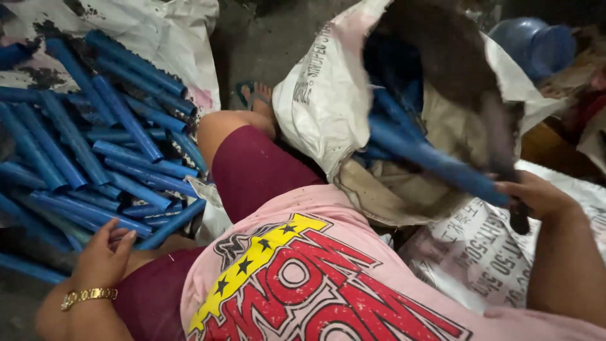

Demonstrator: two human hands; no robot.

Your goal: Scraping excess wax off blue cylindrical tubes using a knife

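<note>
My right hand [536, 194] grips the near end of a long blue pipe [435, 163] whose far end reaches into an open white sack [325, 95] holding more blue pipes. A dark, blurred, long object [499, 136] runs down past this hand; I cannot tell what it is. My left hand [106, 252], with a gold bracelet on the wrist, hovers with loose fingers at the near edge of a pile of blue pipe pieces [95, 145], holding nothing. My knee in dark red shorts [252, 167] lies between the pile and the sack.
The pipe pile lies on a stained white sheet [170, 31]. Another printed white sack [492, 252] lies flat under my right forearm. A blue round container [536, 41] stands at the back right. My foot in a sandal [255, 96] rests on the grey floor.
</note>
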